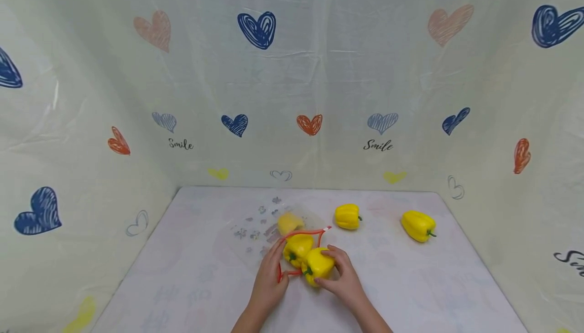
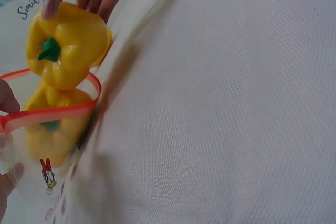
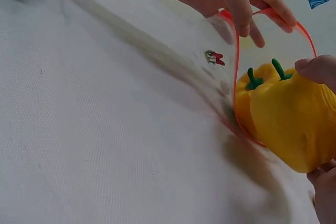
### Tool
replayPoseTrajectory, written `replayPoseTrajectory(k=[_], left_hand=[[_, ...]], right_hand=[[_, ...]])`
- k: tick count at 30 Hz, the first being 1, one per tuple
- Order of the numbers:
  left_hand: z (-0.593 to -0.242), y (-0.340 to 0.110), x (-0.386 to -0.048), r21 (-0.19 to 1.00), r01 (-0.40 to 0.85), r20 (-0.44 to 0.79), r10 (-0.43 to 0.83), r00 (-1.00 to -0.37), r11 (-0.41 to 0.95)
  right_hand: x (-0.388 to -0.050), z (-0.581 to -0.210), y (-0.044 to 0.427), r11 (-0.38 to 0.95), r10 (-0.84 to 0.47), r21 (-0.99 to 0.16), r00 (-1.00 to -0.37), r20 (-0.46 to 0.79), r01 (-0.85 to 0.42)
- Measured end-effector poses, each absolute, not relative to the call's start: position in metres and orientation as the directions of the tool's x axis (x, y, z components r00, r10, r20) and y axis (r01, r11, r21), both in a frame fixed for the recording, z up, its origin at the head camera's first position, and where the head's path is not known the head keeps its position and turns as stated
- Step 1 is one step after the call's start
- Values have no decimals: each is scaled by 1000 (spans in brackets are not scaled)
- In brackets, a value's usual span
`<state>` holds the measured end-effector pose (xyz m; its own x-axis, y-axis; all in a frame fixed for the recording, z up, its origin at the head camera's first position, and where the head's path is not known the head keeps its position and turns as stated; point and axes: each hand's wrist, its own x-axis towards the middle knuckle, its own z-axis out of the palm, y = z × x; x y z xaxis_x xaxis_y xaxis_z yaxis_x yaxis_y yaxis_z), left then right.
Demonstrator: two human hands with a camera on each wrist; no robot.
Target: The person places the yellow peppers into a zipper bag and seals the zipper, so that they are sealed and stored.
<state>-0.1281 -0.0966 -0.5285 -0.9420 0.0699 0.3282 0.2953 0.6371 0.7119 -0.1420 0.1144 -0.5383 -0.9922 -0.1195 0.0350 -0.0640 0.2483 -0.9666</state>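
Observation:
My right hand (image 1: 345, 278) grips a yellow bell pepper (image 1: 321, 263) between thumb and fingers, at the mouth of a clear plastic bag (image 1: 242, 244). My left hand (image 1: 269, 276) holds the bag by its red-edged opening (image 3: 235, 61), which stands spread apart. A second yellow bell pepper (image 1: 298, 247) sits just inside the mouth, its green stem toward me. Deeper in the bag lies a third pepper (image 1: 287, 223), seen through the plastic. In the left wrist view, the gripped pepper (image 2: 73, 40) overlaps the one behind the red rim (image 2: 55, 113).
Two more yellow bell peppers lie on the white-covered table (image 1: 182, 267): one near the back (image 1: 348, 216), another farther right (image 1: 418, 225). A pale sheet (image 1: 292, 79) printed with hearts hangs behind the table and at both sides.

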Motion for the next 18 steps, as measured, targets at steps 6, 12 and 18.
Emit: replayPoseTrajectory(k=[6,12,18], left_hand=[[-530,-97,-129,694,326,363,80,-928,642],[-528,-96,-128,704,305,336,78,-939,642],[-524,-96,-127,720,274,307,62,-950,638]], right_hand=[[-148,-538,110,217,-122,-974,-992,41,-67],[-153,-538,105,240,-133,-967,-990,54,-85],[-160,-536,99,275,-134,-956,-989,64,-100]])
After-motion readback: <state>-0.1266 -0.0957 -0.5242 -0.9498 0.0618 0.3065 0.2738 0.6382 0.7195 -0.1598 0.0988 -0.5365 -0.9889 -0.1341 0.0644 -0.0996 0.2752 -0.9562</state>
